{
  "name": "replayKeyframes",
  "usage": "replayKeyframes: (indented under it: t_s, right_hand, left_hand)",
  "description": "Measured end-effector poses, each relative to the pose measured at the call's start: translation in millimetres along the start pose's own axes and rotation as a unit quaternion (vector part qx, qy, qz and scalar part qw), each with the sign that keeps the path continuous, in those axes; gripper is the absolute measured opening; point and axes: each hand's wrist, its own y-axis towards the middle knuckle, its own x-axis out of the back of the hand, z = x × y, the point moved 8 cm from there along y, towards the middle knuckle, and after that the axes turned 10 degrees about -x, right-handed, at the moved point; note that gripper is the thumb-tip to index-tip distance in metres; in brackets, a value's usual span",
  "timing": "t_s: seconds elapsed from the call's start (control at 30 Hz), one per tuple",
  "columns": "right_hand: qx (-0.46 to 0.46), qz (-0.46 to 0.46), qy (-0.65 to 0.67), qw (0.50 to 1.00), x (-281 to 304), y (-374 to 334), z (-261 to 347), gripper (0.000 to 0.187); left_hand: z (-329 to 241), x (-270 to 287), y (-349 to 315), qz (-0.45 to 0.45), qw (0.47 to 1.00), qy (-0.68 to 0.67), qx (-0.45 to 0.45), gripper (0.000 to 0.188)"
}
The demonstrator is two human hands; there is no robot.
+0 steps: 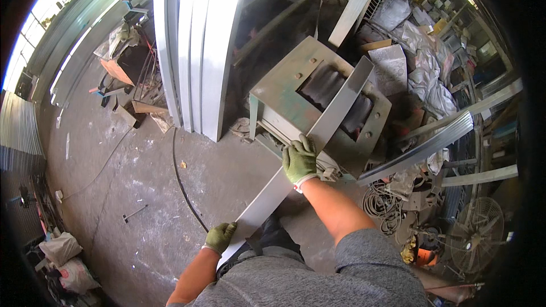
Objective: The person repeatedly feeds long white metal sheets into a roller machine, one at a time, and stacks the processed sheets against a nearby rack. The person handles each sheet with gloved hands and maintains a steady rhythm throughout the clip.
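A long flat grey metal strip (267, 192) runs slantwise from beside my body up across a boxy machine (284, 88). My left hand (219, 237), in a green glove, is closed around the strip's near part. Farther along, my right hand (300, 160), gloved the same way, grips the strip near the machine's front edge. The strip's far end passes over dark rollers (322, 86) set in the machine's top, hiding part of them. Bolt heads show on the machine's worn, greenish top plate.
Tall shiny metal panels (206, 57) stand left of the machine. A dark cable (183, 185) and a T-shaped tool (135, 214) lie on the floor. On the right are a ribbed metal sheet (421, 146), coiled cable (384, 207) and a round fan (476, 233). White sacks (61, 249) sit lower left.
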Motion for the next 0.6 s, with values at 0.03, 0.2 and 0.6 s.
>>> replayKeyframes:
  t_s: [0.03, 0.2, 0.6]
  right_hand:
    - [0.000, 0.002, 0.001, 1.000, -2, -8, 8, 0.029]
    - [-0.008, 0.011, -0.005, 1.000, -12, -50, 44, 0.028]
    - [-0.028, 0.095, 0.025, 0.995, -34, -151, 147, 0.035]
  left_hand:
    - [15, -2, -10, 0.016, 0.999, 0.010, 0.027, 0.070]
    - [58, 0, -48, 0.015, 0.999, -0.028, 0.044, 0.068]
    - [167, 17, -161, 0.000, 0.995, -0.013, 0.098, 0.058]
